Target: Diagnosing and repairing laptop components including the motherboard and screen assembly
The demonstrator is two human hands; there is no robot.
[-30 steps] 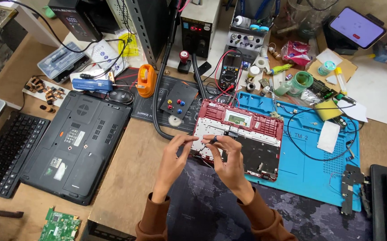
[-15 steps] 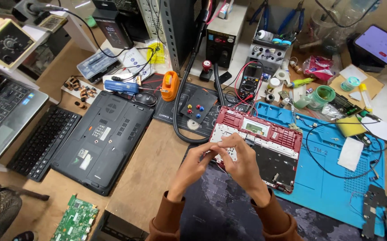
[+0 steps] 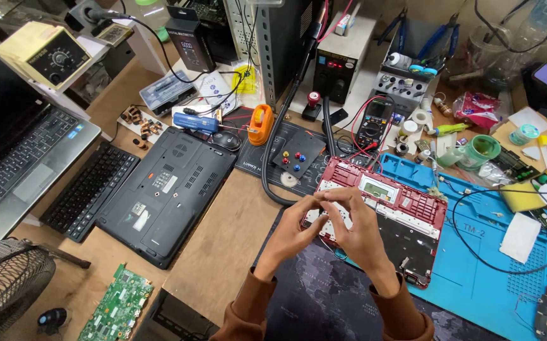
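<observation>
1. Since the earlier frames both hands have drawn closer together over the red plastic laptop shell, which lies open on the surface between a dark mat and a blue silicone mat.
2. Head view: left hand and right hand meet fingertip to fingertip, each grip narrow, pinching something too small to tell.
3. Steady wrists suit such fine, hard, ribbed parts.

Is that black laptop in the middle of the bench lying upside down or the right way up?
Upside down. The black laptop lies flat on the wooden bench with its vented underside and stickers facing up.
</observation>
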